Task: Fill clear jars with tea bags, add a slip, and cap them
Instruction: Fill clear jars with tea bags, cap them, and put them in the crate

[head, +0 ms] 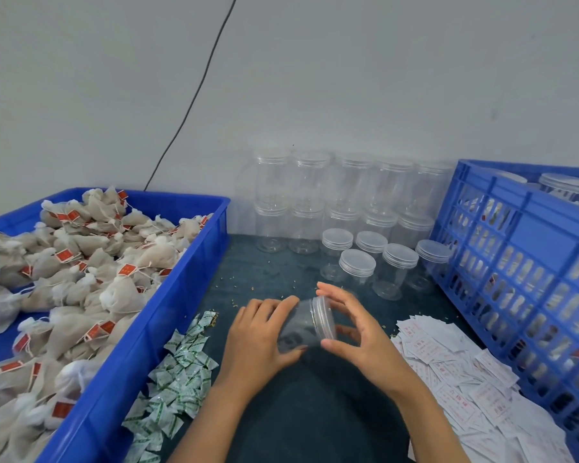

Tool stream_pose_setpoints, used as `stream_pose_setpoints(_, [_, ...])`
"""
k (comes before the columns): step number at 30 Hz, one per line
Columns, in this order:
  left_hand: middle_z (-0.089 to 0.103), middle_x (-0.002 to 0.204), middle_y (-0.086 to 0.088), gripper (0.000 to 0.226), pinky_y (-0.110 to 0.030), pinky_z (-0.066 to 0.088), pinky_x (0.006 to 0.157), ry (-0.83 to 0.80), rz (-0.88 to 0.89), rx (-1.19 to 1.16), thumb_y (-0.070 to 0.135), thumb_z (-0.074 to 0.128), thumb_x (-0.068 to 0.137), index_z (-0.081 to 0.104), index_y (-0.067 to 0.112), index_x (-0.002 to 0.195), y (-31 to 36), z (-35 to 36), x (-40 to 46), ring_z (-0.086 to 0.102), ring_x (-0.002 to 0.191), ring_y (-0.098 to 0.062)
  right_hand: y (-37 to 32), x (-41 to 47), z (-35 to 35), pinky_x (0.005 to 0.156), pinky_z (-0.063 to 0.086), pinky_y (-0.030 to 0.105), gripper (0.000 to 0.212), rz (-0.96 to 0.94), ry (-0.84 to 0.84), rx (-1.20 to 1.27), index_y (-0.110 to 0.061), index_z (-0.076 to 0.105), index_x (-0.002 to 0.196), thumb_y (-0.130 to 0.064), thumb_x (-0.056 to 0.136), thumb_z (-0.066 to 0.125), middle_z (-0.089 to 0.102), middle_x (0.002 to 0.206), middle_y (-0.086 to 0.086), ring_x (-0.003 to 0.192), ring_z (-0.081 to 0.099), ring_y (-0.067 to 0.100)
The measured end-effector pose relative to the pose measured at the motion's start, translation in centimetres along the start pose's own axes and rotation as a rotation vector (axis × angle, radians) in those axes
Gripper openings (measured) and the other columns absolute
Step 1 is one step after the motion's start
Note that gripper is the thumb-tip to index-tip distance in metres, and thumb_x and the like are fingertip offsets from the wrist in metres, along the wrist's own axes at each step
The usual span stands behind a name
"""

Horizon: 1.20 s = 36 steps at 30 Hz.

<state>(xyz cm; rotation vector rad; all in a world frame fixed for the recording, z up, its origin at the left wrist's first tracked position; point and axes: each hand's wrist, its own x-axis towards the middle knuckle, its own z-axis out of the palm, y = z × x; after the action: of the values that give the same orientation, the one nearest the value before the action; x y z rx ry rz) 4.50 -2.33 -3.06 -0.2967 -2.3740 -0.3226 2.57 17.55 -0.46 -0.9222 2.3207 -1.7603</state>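
At lower centre of the frame, the left hand (258, 335) curls round the tilted jar (301, 329) while the right hand (351, 325) pinches its cap (325, 317); a slack grip could drop it onto the counter (274, 275).

The shallow plastic bin (188, 282) is bright blue, and the gauzy tea bags (81, 262) heaped in it are off-white with red paper tags. The slatted plastic crate (515, 262) is the same blue. The small sachets (178, 372) are white printed with green. The paper slips (448, 359) are white with red print. The table cover (281, 272) is dark teal, the lidded plastic jars (348, 188) colourless and clear, and the wall (348, 78) pale grey, crossed by a black cable (194, 95).
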Motion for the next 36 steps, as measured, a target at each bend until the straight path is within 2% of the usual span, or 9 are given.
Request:
stream_pose_setpoints(3, [0.066, 0.101, 0.006, 0.075, -0.025, 0.043, 0.076, 0.003, 0.018, -0.008, 0.046, 0.088, 0.051, 0.066, 0.019, 0.117, 0.0, 0.0, -0.1, 0.062, 0.088, -0.018, 0.1, -0.2, 0.9, 0.109, 0.034, 0.022, 0.084, 0.061, -0.025, -0.002, -0.056, 0.020, 0.143, -0.046, 0.079, 0.073, 0.022, 0.148, -0.028, 0.136, 0.022, -0.013])
stream_pose_setpoints(5, [0.065, 0.101, 0.007, 0.076, -0.026, 0.048, 0.075, -0.006, 0.033, -0.002, 0.044, 0.089, 0.050, 0.066, 0.020, 0.117, 0.1, 0.1, -0.1, 0.061, 0.090, -0.016, 0.1, 0.0, 1.9, 0.114, 0.031, 0.031, 0.074, 0.133, 0.087, 0.032, -0.053, 0.025, 0.142, -0.066, 0.079, 0.062, 0.029, 0.144, -0.022, 0.134, 0.028, -0.008])
stream_pose_setpoints(9, [0.065, 0.101, 0.006, 0.077, -0.029, 0.052, 0.073, -0.022, 0.035, 0.005, 0.042, 0.090, 0.048, 0.066, 0.019, 0.117, 0.0, 0.2, -0.2, 0.062, 0.090, -0.018, 0.2, 0.2, 2.0, 0.106, 0.041, 0.031, 0.051, 0.096, 0.201, -0.022, -0.045, 0.044, 0.132, -0.041, 0.085, 0.065, 0.047, 0.129, -0.019, 0.125, 0.045, 0.003])
stream_pose_setpoints(12, [0.066, 0.101, 0.005, 0.074, -0.032, 0.052, 0.074, -0.032, -0.019, -0.018, 0.044, 0.088, 0.053, 0.065, 0.018, 0.119, -0.2, 0.2, -0.2, 0.063, 0.090, -0.021, 0.2, -0.1, 0.9, 0.094, 0.045, 0.019, 0.060, -0.013, 0.197, -0.037, -0.046, 0.048, 0.130, -0.013, 0.086, 0.070, 0.046, 0.123, -0.020, 0.120, 0.047, 0.000])
stream_pose_setpoints(16, [0.065, 0.105, 0.009, 0.072, -0.033, 0.049, 0.079, -0.019, -0.203, -0.150, 0.046, 0.086, 0.061, 0.060, 0.019, 0.123, 0.1, 0.1, -0.2, 0.060, 0.091, -0.018, 0.7, 0.1, 0.5, 0.089, 0.049, 0.019, 0.054, -0.009, 0.358, 0.035, -0.044, 0.055, 0.118, -0.005, 0.083, 0.071, 0.046, 0.127, -0.010, 0.120, 0.050, 0.005])
stream_pose_setpoints(21, [0.062, 0.115, 0.007, 0.059, -0.019, 0.049, 0.082, -0.019, -0.659, -0.898, 0.029, 0.087, 0.067, 0.052, 0.029, 0.114, 0.4, 0.5, -0.1, 0.063, 0.102, -0.008, 2.1, 0.4, 1.2, 0.090, 0.050, 0.031, 0.047, 0.157, 0.407, -0.025, -0.025, 0.044, 0.100, -0.008, 0.075, 0.080, 0.049, 0.116, 0.006, 0.107, 0.058, 0.022])
stream_pose_setpoints(24, [0.066, 0.116, 0.005, 0.059, -0.017, 0.052, 0.077, -0.126, -0.719, -1.171, 0.017, 0.089, 0.066, 0.054, 0.029, 0.112, 0.1, 1.4, -0.4, 0.065, 0.105, -0.007, 2.7, 0.3, 1.4, 0.080, 0.043, 0.016, 0.048, 0.194, 0.374, -0.247, -0.029, 0.039, 0.095, -0.016, 0.075, 0.080, 0.047, 0.110, -0.001, 0.097, 0.053, 0.001])
stream_pose_setpoints(28, [0.070, 0.108, 0.007, 0.076, -0.022, 0.049, 0.091, -0.181, -0.715, -1.114, 0.033, 0.092, 0.046, 0.052, 0.027, 0.110, 0.2, 2.5, -0.9, 0.063, 0.108, -0.009, 3.4, -0.1, 1.0, 0.073, 0.037, 0.014, 0.049, 0.185, 0.364, -0.384, -0.028, 0.039, 0.098, -0.021, 0.074, 0.081, 0.045, 0.105, -0.007, 0.094, 0.046, -0.001])
stream_pose_setpoints(36, [0.071, 0.100, 0.017, 0.068, -0.013, 0.048, 0.083, -0.169, -0.620, -0.954, 0.025, 0.094, 0.053, 0.052, 0.031, 0.107, 0.0, 2.8, -1.1, 0.065, 0.096, 0.000, 4.6, 0.0, 1.1, 0.083, 0.031, 0.023, 0.052, 0.215, 0.299, -0.558, -0.022, 0.039, 0.109, -0.027, 0.075, 0.078, 0.040, 0.111, -0.004, 0.103, 0.037, 0.016])
